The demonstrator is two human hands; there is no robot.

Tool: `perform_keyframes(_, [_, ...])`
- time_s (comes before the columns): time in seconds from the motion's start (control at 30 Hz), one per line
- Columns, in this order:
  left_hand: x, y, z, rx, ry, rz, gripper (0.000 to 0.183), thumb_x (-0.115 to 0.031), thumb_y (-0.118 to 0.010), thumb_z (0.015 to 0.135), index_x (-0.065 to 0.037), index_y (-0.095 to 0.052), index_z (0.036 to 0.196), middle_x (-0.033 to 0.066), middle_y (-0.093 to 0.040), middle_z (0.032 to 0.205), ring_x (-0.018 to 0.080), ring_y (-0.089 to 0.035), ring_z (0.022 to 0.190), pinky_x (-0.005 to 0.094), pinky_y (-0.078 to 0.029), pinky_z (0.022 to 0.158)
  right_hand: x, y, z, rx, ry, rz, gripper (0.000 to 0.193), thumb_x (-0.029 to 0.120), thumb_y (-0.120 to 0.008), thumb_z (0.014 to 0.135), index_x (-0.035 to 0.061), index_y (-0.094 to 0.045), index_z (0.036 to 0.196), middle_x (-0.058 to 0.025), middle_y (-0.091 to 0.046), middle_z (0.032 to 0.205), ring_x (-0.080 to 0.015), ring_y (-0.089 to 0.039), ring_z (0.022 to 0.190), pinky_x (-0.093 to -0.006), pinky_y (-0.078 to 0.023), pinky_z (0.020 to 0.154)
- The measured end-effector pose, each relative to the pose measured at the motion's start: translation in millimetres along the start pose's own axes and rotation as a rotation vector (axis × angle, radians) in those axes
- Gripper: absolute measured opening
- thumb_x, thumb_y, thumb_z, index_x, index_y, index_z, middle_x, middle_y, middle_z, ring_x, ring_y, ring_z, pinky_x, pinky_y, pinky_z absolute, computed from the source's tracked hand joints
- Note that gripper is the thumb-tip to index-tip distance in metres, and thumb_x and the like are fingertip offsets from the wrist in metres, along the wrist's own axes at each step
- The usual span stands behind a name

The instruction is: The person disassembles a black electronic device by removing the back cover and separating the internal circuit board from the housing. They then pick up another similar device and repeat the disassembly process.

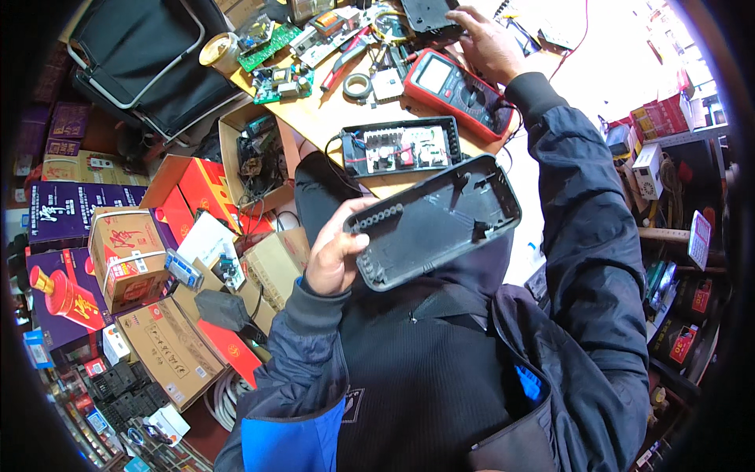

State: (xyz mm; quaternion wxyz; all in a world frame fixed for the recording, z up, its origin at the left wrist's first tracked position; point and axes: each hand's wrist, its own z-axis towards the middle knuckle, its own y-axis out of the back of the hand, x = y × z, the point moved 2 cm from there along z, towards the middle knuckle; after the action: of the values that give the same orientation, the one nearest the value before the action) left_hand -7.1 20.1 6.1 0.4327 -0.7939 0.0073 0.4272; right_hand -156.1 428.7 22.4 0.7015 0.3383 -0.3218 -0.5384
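Observation:
My left hand (334, 248) grips the left end of an empty black plastic housing half (440, 220), held tilted above my lap with its hollow side showing. Just beyond it, at the table edge, lies an open black case (403, 148) with a circuit board and wires inside. My right hand (491, 43) reaches to the far side, fingers closed on the edge of another black plastic cover (429, 14); its thumb is hard to see. Between that hand and the open case rests a red multimeter (460, 93).
Tape roll (357, 86), red-handled pliers (344, 59) and green circuit boards (267, 47) crowd the table's left part. A folding chair (145, 51) stands at the far left. Cardboard boxes (169, 350) are stacked on my left; a cluttered shelf (680, 236) is on my right.

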Motion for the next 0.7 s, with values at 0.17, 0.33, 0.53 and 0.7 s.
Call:
perform_keyframes(0.17, [7.9, -0.9, 10.5, 0.006, 0.022, -0.067, 0.062, -0.011, -0.063, 0.087, 0.008, -0.046, 0.143, 0.0236, -0.065, 0.135, 0.0304, -0.067, 0.123, 0.0424, -0.053, 0.11, 18.0, 39.7, -29.4, 0.0, -0.185, 0.378, 0.051, 0.009, -0.066, 0.1, 0.0141, -0.056, 0.15, -0.0151, -0.068, 0.13, -0.0243, -0.068, 0.115, -0.0359, -0.056, 0.099])
perform_keyframes(0.33, [-2.5, -17.3, 14.7, 0.043, 0.023, -0.076, 0.056, -0.005, -0.058, 0.089, 0.006, -0.044, 0.142, 0.0226, -0.062, 0.137, 0.0278, -0.067, 0.123, 0.0416, -0.054, 0.108, 56.8, 117.8, -98.8, -0.125, -0.424, 0.554, 0.048, 0.027, -0.07, 0.104, 0.0041, -0.061, 0.146, -0.0177, -0.073, 0.127, -0.0261, -0.072, 0.118, -0.0369, -0.057, 0.1])
perform_keyframes(0.53, [-34.7, -30.0, 24.3, -0.014, 0.038, 0.217, 0.055, -0.017, -0.063, 0.087, 0.006, -0.054, 0.135, 0.0133, -0.07, 0.116, 0.0136, -0.067, 0.094, 0.0274, -0.055, 0.086, 119.4, 161.0, -184.2, 0.075, -0.8, 1.138, 0.068, 0.04, -0.058, 0.1, -0.0036, -0.052, 0.151, -0.0178, -0.063, 0.144, -0.0222, -0.069, 0.11, -0.0325, -0.053, 0.09])
perform_keyframes(0.7, [-52.3, -23.4, 35.5, 0.049, 0.086, 0.268, 0.058, -0.026, -0.062, 0.093, 0.006, -0.057, 0.141, 0.0057, -0.071, 0.111, 0.0063, -0.064, 0.084, 0.0214, -0.051, 0.072, 170.4, 150.3, -208.9, 0.223, -0.714, 1.333, 0.136, 0.042, -0.106, 0.058, 0.0008, -0.034, 0.165, -0.0148, -0.049, 0.159, -0.024, -0.054, 0.14, -0.0395, -0.042, 0.119])
